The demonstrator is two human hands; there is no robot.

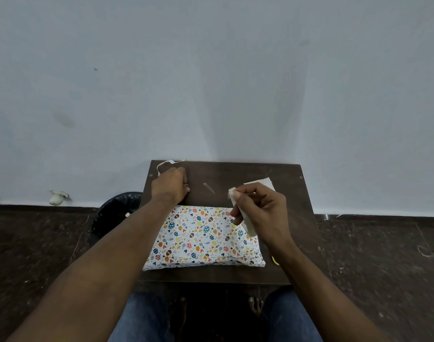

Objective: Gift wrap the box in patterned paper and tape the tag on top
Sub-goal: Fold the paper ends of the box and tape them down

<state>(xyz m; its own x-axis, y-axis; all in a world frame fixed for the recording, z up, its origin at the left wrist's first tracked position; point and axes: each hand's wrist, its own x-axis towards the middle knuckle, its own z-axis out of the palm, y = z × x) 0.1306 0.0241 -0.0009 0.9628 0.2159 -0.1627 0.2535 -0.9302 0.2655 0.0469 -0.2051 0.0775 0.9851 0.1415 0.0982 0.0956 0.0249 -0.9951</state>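
The box (201,238), wrapped in white paper printed with coloured eggs and hearts, lies flat on a small dark table (294,201). My right hand (262,211) hovers over the box's far right corner and pinches a beige strip of tape (245,218) that hangs down toward the paper. A white tag (265,181) lies on the table just behind that hand. My left hand (171,185) reaches to the far left corner with fingers curled down; a white loop of tape (161,166) sticks out from under it. What else it covers is hidden.
A small thin stick (209,188) lies mid-table beyond the box. Something yellow (275,259) peeks out by my right wrist. A black-lined bin (112,218) stands on the floor left of the table. A pale wall rises right behind it.
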